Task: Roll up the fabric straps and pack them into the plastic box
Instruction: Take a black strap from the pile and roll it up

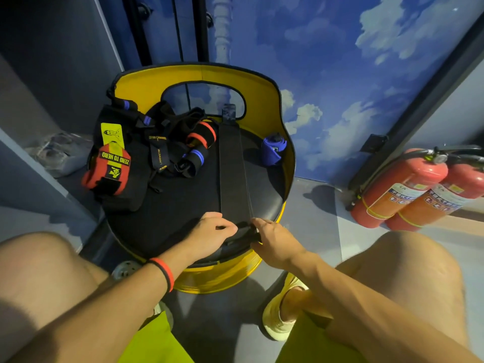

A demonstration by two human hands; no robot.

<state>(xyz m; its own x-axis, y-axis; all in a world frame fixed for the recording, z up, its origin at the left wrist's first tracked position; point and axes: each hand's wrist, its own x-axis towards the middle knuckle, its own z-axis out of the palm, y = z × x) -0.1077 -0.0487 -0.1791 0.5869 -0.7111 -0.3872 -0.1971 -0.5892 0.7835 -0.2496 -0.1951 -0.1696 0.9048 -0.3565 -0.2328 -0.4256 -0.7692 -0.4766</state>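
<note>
A long strap (233,166) is laid flat on the cushion (183,205) of a barrel seat (264,82), running from the backrest at the rear to the near edge. Its near end is gripped by the left hand (212,231) on one side and the right hand (277,239) on the other. A pile of straps (162,142) is heaped on the left rear of the cushion, with a lettered wrist wrap (110,166) at the pile's left edge. A rolled wrap (273,149) is set right of the long strap, against the seat's wall. Two fire extinguishers (408,189) are placed side by side on the floor, well to the right of the seat.
</note>
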